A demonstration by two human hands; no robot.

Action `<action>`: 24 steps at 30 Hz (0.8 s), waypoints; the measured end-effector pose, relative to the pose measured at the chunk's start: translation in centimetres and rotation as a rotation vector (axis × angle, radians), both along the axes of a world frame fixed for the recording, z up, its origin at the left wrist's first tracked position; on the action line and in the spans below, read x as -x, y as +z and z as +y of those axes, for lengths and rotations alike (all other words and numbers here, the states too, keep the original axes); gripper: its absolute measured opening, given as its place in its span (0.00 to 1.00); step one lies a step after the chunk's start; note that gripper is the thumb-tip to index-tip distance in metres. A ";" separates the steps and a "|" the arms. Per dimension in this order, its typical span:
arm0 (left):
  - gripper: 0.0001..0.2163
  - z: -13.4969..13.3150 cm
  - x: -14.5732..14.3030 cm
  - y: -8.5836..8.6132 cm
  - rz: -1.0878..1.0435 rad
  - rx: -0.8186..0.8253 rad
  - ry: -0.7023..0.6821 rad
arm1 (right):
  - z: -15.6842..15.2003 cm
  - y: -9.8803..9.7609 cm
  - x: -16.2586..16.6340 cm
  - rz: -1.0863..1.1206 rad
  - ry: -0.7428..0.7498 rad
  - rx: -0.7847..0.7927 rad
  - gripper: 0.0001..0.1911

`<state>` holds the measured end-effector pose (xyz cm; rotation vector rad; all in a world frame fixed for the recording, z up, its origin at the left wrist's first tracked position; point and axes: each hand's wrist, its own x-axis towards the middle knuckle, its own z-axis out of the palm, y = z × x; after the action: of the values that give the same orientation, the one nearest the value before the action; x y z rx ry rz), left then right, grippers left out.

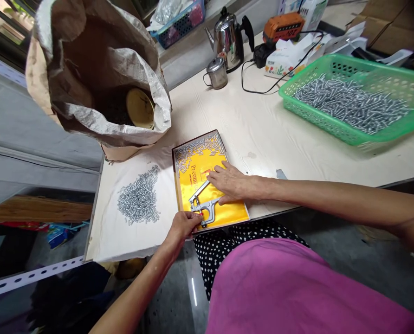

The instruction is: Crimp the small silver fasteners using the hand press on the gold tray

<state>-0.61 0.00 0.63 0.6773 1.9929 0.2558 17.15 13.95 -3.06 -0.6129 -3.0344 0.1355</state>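
Observation:
A pair of grey metal snap pliers [207, 208] lies over a shallow tray lined with a yellow printed sheet [228, 214]. My right hand [229, 181] is closed over the handles. At the jaw end, my left hand [188, 224] pinches finger and thumb together beside a small red part; whatever is between the fingertips is too small to make out. Small silver metal pins [200, 147] are spread along the tray's far end. To the left, a heap of similar small metal pieces [139, 197] rests on the pale tabletop.
A big open paper sack [137, 139] with a yellow round container [140, 109] inside stands at the back left. At right is a green basket [358, 134] of metal pieces. Behind are a steel kettle [228, 41], a metal cup [216, 74] and an orange battery [283, 28] with a cord.

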 end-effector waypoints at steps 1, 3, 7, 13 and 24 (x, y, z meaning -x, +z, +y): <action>0.14 -0.1 0.1 0.0 -0.007 0.000 -0.008 | 0.0 0.0 -0.1 0.014 0.000 0.009 0.40; 0.16 -0.4 0.2 0.1 0.005 0.000 -0.038 | -0.1 0.0 -0.2 0.038 0.001 0.023 0.41; 0.12 -1.0 0.0 0.1 0.325 -0.293 -0.233 | -0.3 0.5 -0.1 0.026 0.004 0.045 0.35; 0.27 1.3 -1.6 -1.6 0.663 -0.630 -0.722 | -0.6 1.2 -0.1 -0.033 0.011 0.078 0.28; 0.19 2.9 -3.8 -0.7 0.710 -0.434 -0.900 | -1.5 0.9 -1.2 -0.050 0.000 0.110 0.10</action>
<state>3.15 2.92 -0.08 2.0785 2.0361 -0.1356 18.36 12.44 -2.19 -0.6327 -3.0913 0.2931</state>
